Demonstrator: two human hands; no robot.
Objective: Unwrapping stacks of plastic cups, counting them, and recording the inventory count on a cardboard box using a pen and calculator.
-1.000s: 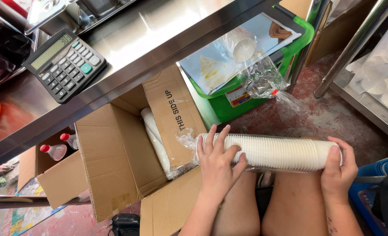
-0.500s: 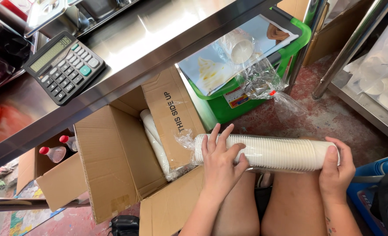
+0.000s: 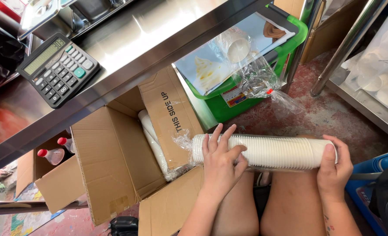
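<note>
A long stack of white cups in a clear plastic sleeve point(image 3: 272, 152) lies sideways across my knees. My left hand point(image 3: 220, 164) wraps over its left part, fingers spread along the cups. My right hand point(image 3: 333, 168) grips the stack's right end. The sleeve's loose plastic trails left into an open cardboard box point(image 3: 115, 161), where another wrapped stack of white cups point(image 3: 152, 140) lies inside.
A steel counter point(image 3: 128, 48) spans the top with a black calculator point(image 3: 56, 67) on it. A green bin point(image 3: 242, 96) holding papers and bagged cups stands behind. A smaller box with red-capped bottles point(image 3: 54, 153) sits left. Steel shelf legs point(image 3: 338, 52) and a blue crate point(image 3: 373, 170) are right.
Both hands keep their hold on the cup stack. The view has drifted slightly, and the stack sits a touch further left.
</note>
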